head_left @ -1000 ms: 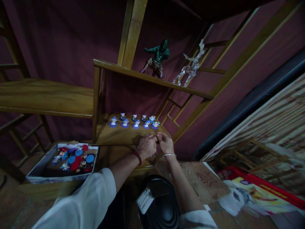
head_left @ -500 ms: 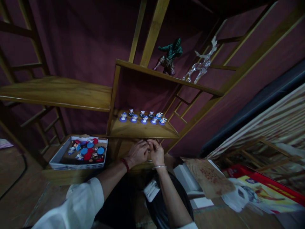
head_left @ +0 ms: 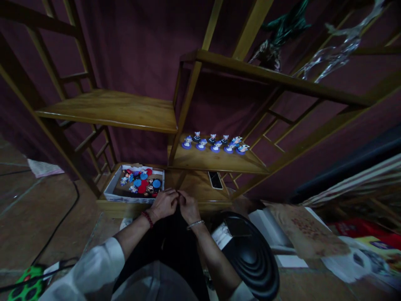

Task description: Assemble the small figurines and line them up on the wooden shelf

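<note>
My left hand [head_left: 165,205] and my right hand [head_left: 189,207] meet fingertip to fingertip in front of the lowest shelf [head_left: 196,190]. Their fingers are curled and pinched together; anything between them is too small or hidden to make out. Left of my hands stands an open cardboard box [head_left: 108,193] holding a jumble of small figurines [head_left: 143,184] with red and blue round bases. Above and to the right, several small figurines [head_left: 216,146] stand in two rows on the middle shelf [head_left: 219,162], the front ones mostly on purple bases.
A phone [head_left: 215,180] lies on the lowest shelf. A green figure [head_left: 286,25] and a clear deer statue [head_left: 340,52] stand higher up. By my right arm is a round black ridged object [head_left: 250,257]; paper packaging [head_left: 305,230] lies further right. A cable [head_left: 67,213] runs across the floor at left.
My view has turned left and down, bringing the phone, my legs and more floor into sight. Both hands have lowered away from the middle shelf's edge, still together.
</note>
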`<action>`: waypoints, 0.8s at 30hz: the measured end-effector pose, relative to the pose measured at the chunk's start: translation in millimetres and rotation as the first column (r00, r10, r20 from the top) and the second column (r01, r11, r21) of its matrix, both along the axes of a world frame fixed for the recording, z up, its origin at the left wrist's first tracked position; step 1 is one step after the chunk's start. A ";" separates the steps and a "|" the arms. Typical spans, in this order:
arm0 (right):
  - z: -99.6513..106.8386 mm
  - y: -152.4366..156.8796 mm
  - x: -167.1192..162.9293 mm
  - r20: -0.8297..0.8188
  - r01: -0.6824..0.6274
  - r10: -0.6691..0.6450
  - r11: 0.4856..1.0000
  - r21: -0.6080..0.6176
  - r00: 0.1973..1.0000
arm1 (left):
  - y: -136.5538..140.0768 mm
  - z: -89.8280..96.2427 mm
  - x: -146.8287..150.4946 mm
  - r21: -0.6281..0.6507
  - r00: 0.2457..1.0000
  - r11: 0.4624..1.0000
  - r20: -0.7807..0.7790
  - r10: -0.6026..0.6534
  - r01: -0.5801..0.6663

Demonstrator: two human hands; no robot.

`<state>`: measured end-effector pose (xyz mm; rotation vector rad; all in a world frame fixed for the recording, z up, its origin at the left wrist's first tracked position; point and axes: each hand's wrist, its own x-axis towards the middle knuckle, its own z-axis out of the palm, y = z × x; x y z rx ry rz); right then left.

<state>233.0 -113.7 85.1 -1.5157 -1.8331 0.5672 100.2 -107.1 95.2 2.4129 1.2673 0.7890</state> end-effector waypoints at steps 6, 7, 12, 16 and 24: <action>-10.0 17.6 -45.6 0.112 -0.089 0.097 0.993 -0.073 0.989 | 9.1 -15.0 -39.2 -0.127 0.987 0.981 -0.086 0.136 -0.146; -10.7 21.6 -51.6 0.127 -0.103 0.114 0.990 -0.095 0.985 | 11.8 -17.6 -44.6 -0.144 0.981 0.974 -0.107 0.163 -0.177; -17.7 43.2 -75.9 0.174 -0.169 0.198 0.971 -0.170 0.965 | 26.9 -32.2 -70.6 -0.216 0.945 0.933 -0.221 0.240 -0.288; -27.0 58.9 -89.3 0.232 -0.189 0.240 0.957 -0.220 0.943 | 39.0 -39.8 -95.3 -0.267 0.850 0.846 -0.406 0.335 -0.461; -44.4 77.5 -104.7 0.307 -0.181 0.275 0.936 -0.302 0.911 | 57.0 -46.4 -141.8 -0.337 0.718 0.663 -0.522 0.460 -0.669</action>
